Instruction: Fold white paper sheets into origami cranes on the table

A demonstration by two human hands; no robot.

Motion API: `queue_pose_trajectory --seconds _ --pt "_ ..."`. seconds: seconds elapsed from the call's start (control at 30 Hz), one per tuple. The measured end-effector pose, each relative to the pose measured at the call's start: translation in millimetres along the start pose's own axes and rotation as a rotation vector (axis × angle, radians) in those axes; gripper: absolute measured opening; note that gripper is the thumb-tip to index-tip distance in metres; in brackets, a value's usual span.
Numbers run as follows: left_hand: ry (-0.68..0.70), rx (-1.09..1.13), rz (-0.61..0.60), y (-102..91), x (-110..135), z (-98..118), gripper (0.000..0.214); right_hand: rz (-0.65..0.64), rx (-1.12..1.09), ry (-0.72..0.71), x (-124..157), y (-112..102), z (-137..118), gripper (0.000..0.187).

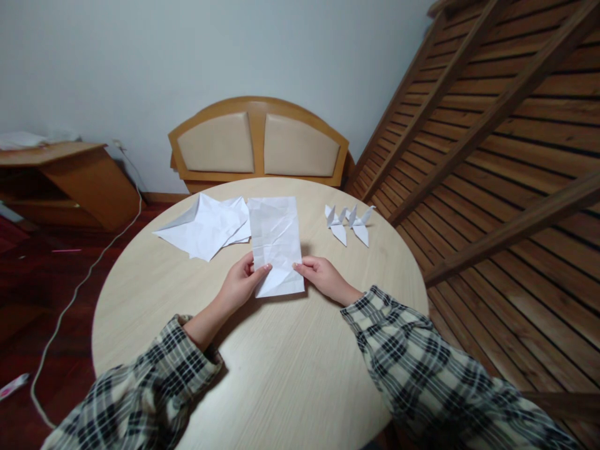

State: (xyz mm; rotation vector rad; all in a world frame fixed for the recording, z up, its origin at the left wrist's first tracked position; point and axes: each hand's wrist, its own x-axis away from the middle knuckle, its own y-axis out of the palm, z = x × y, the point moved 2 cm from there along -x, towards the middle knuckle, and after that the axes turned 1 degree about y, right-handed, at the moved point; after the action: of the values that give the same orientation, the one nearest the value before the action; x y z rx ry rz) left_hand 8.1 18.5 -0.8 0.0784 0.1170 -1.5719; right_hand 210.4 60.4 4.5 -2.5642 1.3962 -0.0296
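Between my two hands is a creased white sheet of paper (276, 240), a tall rectangle tilted up off the table. My left hand (241, 281) pinches its lower left edge, thumb on the front and fingers behind. On the opposite edge, my right hand (323, 275) grips the paper the same way. Several loose white sheets (206, 225) lie overlapping to the left, some with folded corners. Two white origami cranes (336, 224) stand side by side on the right, beyond my right hand.
The round pale wooden table (281, 362) fills the middle. Behind it stands a wooden headboard (259, 140) with cream panels. A slatted wood structure (492, 156) slopes along the right. On the left are a low wooden cabinet (84, 181) and a white cable (79, 290) along the floor.
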Motion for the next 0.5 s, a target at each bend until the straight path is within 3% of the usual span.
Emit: queue_pose_trajectory --seconds 0.13,0.37,0.5 --pt "0.008 -0.012 0.064 -0.8 -0.5 4.8 0.044 -0.082 -0.121 0.072 2.6 4.0 -0.1 0.041" --pt "0.027 -0.037 0.074 0.7 0.2 5.6 0.046 -0.022 -0.145 0.079 0.9 4.2 3.2 0.038" --pt "0.041 -0.045 0.09 -1.6 -1.0 2.0 0.044 -0.053 -0.164 0.082 1.2 4.7 1.8 0.036"
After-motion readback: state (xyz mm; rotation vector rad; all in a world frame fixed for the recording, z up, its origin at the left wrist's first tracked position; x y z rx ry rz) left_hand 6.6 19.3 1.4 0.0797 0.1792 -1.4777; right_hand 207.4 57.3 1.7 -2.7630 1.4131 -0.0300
